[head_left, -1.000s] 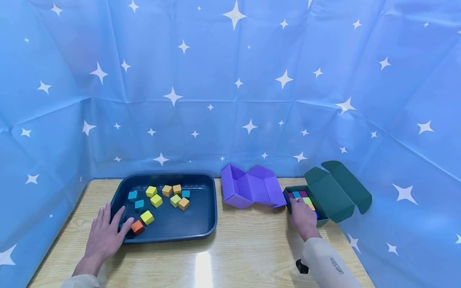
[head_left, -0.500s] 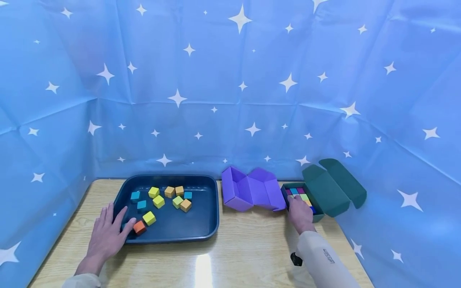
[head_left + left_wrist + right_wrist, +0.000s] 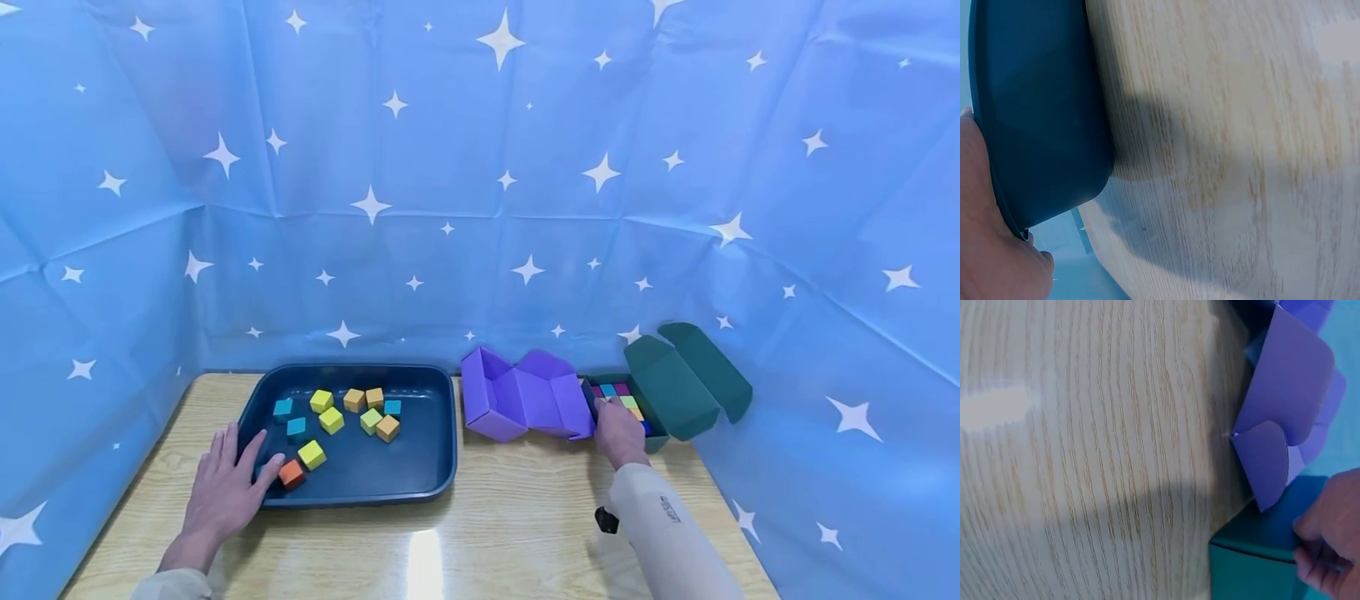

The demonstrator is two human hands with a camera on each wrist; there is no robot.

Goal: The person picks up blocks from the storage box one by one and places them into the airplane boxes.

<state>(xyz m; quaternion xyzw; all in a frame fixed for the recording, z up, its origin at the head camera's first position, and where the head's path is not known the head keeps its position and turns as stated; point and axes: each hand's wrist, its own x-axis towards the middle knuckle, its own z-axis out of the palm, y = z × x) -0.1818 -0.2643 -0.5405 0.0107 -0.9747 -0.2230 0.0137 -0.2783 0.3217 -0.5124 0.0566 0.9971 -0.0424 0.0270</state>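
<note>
My right hand grips the front left edge of an open dark green cardboard box. Several coloured cubes sit packed inside, partly covered by the hand. In the right wrist view, curled fingers and thumb hold the green box's edge. Its left side stands right at the purple box, whose flaps are spread. My left hand rests over the left rim of a dark blue tray, fingers spread and relaxed, thumb by an orange-red cube.
Several yellow cubes, orange cubes and teal cubes lie loose in the tray. A wooden table bears everything. A blue curtain with white stars closes off the back and sides. The green lid leans out to the right.
My right hand has moved left with the green box, bringing it closer against the purple box. The head view has shifted slightly. My left hand stays on the tray rim.
</note>
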